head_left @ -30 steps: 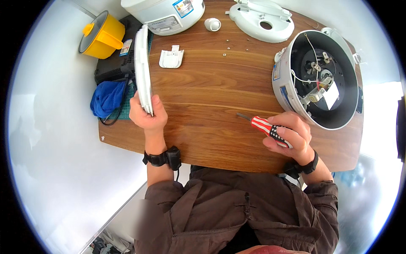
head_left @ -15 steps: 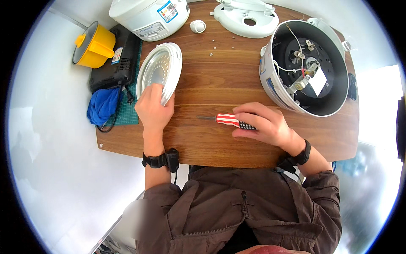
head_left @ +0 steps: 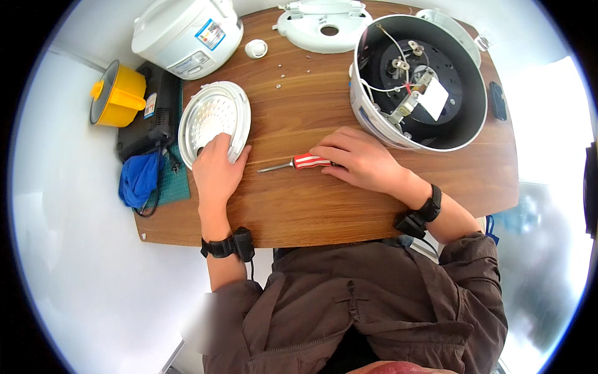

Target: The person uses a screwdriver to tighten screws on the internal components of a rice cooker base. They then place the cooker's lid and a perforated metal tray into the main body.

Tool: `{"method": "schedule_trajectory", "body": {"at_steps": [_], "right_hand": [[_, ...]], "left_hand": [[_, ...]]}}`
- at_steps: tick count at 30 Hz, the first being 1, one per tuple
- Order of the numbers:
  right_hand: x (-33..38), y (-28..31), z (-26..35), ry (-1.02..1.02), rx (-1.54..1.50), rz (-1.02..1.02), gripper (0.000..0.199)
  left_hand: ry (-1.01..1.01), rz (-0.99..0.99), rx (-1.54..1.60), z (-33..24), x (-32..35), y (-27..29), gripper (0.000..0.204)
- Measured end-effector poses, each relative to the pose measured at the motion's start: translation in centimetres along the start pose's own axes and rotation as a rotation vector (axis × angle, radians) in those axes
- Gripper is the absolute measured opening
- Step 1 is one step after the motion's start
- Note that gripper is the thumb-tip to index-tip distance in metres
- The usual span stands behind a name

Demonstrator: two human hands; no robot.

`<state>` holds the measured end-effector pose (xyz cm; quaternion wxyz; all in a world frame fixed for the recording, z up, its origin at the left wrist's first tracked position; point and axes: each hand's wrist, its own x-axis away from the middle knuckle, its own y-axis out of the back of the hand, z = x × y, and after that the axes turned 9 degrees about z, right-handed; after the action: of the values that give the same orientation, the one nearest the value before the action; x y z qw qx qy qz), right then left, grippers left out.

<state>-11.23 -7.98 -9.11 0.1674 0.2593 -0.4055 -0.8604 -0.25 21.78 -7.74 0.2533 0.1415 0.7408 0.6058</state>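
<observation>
My left hand (head_left: 216, 167) is closed on the near rim of a round white-rimmed lid (head_left: 239, 121), whose silvery inner face is dotted with holes. The lid lies nearly flat at the left of the table, and my fingertips are over its inside. My right hand (head_left: 359, 160) is closed round the handle of a screwdriver (head_left: 305, 161) with red and white stripes. Its metal shaft points left, toward the lid, just above or on the wood; I cannot tell which. Beyond my right hand stands an opened rice cooker body (head_left: 357, 103), with wires and metal parts showing inside.
A white rice cooker (head_left: 187, 40), a small white cap (head_left: 256, 48) and a white cover with a hole (head_left: 305, 31) stand at the back. Tiny screws (head_left: 278, 86) lie mid-table. At left are a yellow container (head_left: 118, 103), black case (head_left: 140, 134), green mat (head_left: 177, 187) and blue cloth (head_left: 138, 181).
The lid has gone from tilted up to nearly flat, my left hand still on its rim. The screwdriver's tip has swung slightly nearer to me. The whole view has shifted.
</observation>
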Motion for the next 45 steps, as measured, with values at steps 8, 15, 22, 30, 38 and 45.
{"method": "schedule_trajectory", "body": {"at_steps": [8, 15, 22, 30, 38, 45], "right_hand": [[0.1, 0.4, -0.1, 0.004, 0.022, 0.028, 0.043], [-0.4, 0.5, 0.6, -0.051, 0.013, 0.058, 0.046], [-0.5, 0.4, 0.5, -0.022, 0.024, 0.071, 0.047], [-0.3, 0.7, 0.4, -0.019, 0.016, 0.078, 0.046], [-0.1, 0.9, 0.4, 0.079, 0.027, 0.035, 0.050], [0.5, 6.1, 3.7, 0.480, 0.312, -0.297, 0.032]], "left_hand": [[0.032, 0.124, 0.057, -0.2, 0.3, 0.6, 0.040], [0.028, 0.116, 0.103, 0.3, 0.0, 0.4, 0.040], [0.031, 0.065, 0.108, 0.4, 0.2, 0.5, 0.034], [0.133, 0.124, 0.159, -0.1, 0.0, 0.2, 0.045], [0.117, 0.087, 0.196, -1.0, -0.1, 0.7, 0.057], [-0.049, -0.062, 0.206, -0.6, -0.5, 0.7, 0.052]]}}
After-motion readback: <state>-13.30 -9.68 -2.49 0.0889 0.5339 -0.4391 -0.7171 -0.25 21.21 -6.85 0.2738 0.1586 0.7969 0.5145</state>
